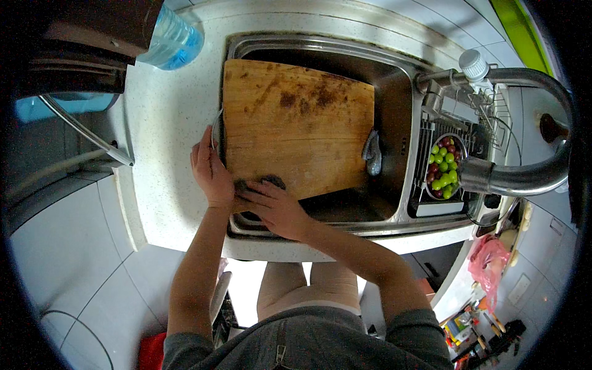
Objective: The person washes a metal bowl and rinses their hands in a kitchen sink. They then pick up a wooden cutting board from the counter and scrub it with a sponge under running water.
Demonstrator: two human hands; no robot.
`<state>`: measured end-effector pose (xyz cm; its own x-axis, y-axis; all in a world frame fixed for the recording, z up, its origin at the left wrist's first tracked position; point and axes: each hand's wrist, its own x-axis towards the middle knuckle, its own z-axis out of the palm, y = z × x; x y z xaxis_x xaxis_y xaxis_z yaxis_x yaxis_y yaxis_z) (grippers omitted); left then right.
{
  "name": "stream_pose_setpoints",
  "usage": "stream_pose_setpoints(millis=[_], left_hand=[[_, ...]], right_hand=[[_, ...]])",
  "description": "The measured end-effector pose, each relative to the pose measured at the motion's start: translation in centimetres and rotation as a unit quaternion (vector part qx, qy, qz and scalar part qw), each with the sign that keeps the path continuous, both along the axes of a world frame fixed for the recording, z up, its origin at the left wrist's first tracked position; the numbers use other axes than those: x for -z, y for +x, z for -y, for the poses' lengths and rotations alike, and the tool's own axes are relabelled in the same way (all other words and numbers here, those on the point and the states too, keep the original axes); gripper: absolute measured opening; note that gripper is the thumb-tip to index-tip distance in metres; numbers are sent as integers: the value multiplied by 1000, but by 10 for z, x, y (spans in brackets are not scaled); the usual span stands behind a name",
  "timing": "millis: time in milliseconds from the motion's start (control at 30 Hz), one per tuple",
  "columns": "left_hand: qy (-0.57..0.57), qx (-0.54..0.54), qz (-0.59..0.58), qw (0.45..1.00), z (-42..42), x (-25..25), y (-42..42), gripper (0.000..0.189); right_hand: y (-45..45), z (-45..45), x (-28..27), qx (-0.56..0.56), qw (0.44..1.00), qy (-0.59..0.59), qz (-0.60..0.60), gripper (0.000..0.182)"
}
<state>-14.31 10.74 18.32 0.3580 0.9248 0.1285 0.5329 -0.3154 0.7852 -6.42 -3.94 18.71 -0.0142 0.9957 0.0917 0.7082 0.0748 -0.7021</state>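
A wooden cutting board (296, 134) with dark stains lies tilted across the stainless steel sink (395, 115). My left hand (210, 169) grips its left edge, fingers beside a thin curved strip (214, 127) that looks like a metal handle. Over the board's near left corner, my right hand (275, 208) lies with fingers pointing left. A dark patch (273, 180) shows by its fingertips; whether this is a scrubbing pad or shadow is unclear. A crumpled grey cloth (373, 153) hangs near the board's right edge.
A large curved metal faucet (522, 180) arches in from the right. Behind its spout sits a bowl of green and dark red grapes (444, 169) on a rack. A blue-tinted plastic bottle (173, 41) stands at the back left of the speckled countertop (162, 175).
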Motion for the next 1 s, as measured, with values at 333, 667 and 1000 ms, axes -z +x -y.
stream_pose_setpoints(millis=[333, 667, 1000], left_hand=[[-4, -4, -33, 999, 3, -8, 3, 36], [22, 5, -13, 1000, 2, -5, 4, 37], [47, 10, -33, 998, 0, -2, 4, 37]], right_hand=[[77, 32, 48, 257, 966, -13, -3, 43], [4, -7, 10, 78, 996, 30, 5, 50], [77, 1, 90, 430, 901, -24, -53, 52]])
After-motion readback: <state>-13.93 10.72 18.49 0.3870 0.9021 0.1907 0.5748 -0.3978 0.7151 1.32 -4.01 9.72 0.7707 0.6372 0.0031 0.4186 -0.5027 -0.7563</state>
